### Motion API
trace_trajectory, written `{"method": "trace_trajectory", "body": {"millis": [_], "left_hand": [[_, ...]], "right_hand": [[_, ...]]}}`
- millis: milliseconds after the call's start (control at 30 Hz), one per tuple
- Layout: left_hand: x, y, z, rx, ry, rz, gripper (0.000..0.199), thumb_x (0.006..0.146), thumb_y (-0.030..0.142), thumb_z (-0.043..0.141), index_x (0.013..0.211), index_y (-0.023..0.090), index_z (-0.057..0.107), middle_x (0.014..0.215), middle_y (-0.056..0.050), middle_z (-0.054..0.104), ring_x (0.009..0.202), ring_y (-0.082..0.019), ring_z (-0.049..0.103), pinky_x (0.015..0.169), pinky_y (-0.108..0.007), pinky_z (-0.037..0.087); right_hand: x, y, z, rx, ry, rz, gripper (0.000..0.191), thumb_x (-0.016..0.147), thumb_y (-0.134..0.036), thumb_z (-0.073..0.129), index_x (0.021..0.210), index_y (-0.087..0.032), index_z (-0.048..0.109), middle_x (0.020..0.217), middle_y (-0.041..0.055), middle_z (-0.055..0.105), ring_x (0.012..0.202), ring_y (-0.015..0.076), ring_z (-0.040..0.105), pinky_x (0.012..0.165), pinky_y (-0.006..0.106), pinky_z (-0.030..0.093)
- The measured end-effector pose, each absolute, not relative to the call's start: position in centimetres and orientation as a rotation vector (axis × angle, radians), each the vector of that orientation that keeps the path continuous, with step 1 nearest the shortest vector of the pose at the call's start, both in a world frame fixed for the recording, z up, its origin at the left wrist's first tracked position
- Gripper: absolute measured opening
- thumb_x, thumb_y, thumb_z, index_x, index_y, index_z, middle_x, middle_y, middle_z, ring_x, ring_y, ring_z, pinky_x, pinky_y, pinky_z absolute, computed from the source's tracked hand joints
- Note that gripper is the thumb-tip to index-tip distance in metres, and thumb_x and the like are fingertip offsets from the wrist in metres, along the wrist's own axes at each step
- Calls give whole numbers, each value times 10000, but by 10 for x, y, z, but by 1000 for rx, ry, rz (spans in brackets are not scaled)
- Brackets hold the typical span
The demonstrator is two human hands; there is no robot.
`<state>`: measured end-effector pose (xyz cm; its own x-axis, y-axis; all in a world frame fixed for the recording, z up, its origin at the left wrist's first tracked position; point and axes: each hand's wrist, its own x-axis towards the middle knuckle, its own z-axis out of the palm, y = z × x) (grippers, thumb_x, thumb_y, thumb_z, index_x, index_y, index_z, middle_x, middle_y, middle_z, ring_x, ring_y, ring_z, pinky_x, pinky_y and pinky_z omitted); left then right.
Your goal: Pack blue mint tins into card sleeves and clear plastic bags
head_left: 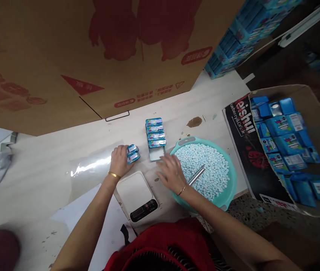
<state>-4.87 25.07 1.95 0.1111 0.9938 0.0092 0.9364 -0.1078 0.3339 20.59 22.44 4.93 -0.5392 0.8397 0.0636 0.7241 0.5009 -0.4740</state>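
Note:
My left hand is closed on two small blue packs lying side by side on the table. Over the left rim of a teal basin, my right hand has its fingers spread and holds nothing. Its fingertips are near the lower end of a small white tray. Several blue packs stand in a row at the tray's upper part. Pale blue candies fill the basin, and a metal scoop lies on them. A white digital scale sits between my forearms.
A large cardboard box stands along the back. At the right, an open carton holds blue boxes, with more stacked blue boxes behind. Clear plastic film and white paper lie left of the scale. A red container is lower left.

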Motion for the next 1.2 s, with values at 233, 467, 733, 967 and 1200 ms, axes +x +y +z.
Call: {"method": "trace_trajectory", "body": {"millis": [233, 467, 733, 967, 1200], "left_hand": [[-10, 241, 70, 2170, 1642, 572, 673, 646, 545, 691, 1159, 180, 452, 1020, -104, 556, 935, -268, 525, 787, -388, 404], [34, 261, 39, 2294, 1601, 514, 593, 705, 447, 624, 1191, 150, 461, 1045, -134, 576, 968, -285, 516, 794, -392, 359], [46, 252, 25, 2434, 1620, 486, 591, 764, 416, 555, 1249, 96, 447, 1069, -164, 580, 972, -289, 506, 775, -381, 342], [50, 246, 22, 2437, 1629, 308, 592, 773, 396, 567, 1278, 111, 453, 1124, -175, 559, 1004, -304, 486, 813, -395, 372], [86, 274, 41, 2400, 1703, -73, 685, 731, 347, 633, 1349, 151, 412, 1145, -167, 560, 1039, -325, 494, 800, -409, 403]], "right_hand": [[224, 152, 20, -916, -3005, 485, 236, 873, -116, 444, 944, -196, 654, 960, 80, 641, 1054, 236, 535, 1114, 493, 288], [239, 156, 17, -798, -3073, 332, 230, 875, -123, 448, 887, -157, 676, 833, 65, 628, 930, 217, 566, 1133, 423, 316], [296, 140, 13, -857, -3046, 282, 266, 871, -68, 394, 813, -148, 642, 733, 49, 599, 831, 193, 579, 1167, 435, 240], [272, 139, 28, -1207, -2851, 465, 265, 858, -84, 417, 999, -100, 642, 930, 115, 643, 996, 246, 564, 1123, 477, 275], [230, 171, 27, -1471, -2765, 853, 371, 855, -80, 420, 1193, -61, 571, 1157, 176, 604, 1201, 268, 456, 1096, 430, 251]]}}
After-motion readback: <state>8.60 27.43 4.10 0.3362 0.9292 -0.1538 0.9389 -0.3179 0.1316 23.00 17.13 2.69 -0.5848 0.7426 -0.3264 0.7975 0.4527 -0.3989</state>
